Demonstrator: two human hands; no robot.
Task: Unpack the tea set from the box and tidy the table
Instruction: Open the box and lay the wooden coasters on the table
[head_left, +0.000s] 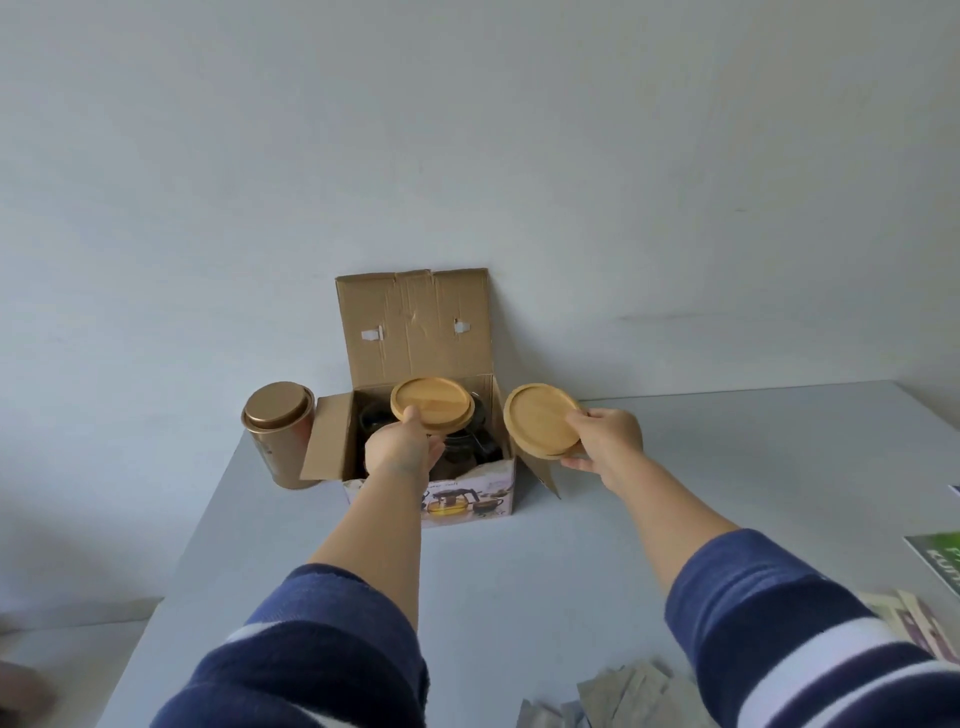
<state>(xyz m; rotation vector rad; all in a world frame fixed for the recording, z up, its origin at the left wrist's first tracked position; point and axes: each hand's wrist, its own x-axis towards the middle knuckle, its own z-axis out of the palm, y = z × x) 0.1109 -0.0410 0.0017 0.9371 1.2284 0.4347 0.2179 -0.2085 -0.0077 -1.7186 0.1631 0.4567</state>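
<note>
An open cardboard box with a printed tea-set picture on its front stands against the wall on the grey table. Dark glassware shows inside it. My left hand holds a round bamboo coaster above the box opening, thumb on its near rim. My right hand grips a second bamboo coaster, apparently a small stack, just right of the box, tilted toward me.
A copper-coloured round tin stands left of the box, touching its side flap. Several grey sachets lie at the near edge. Paper packets and a green-and-white leaflet sit at the right edge. The table's left edge runs diagonally.
</note>
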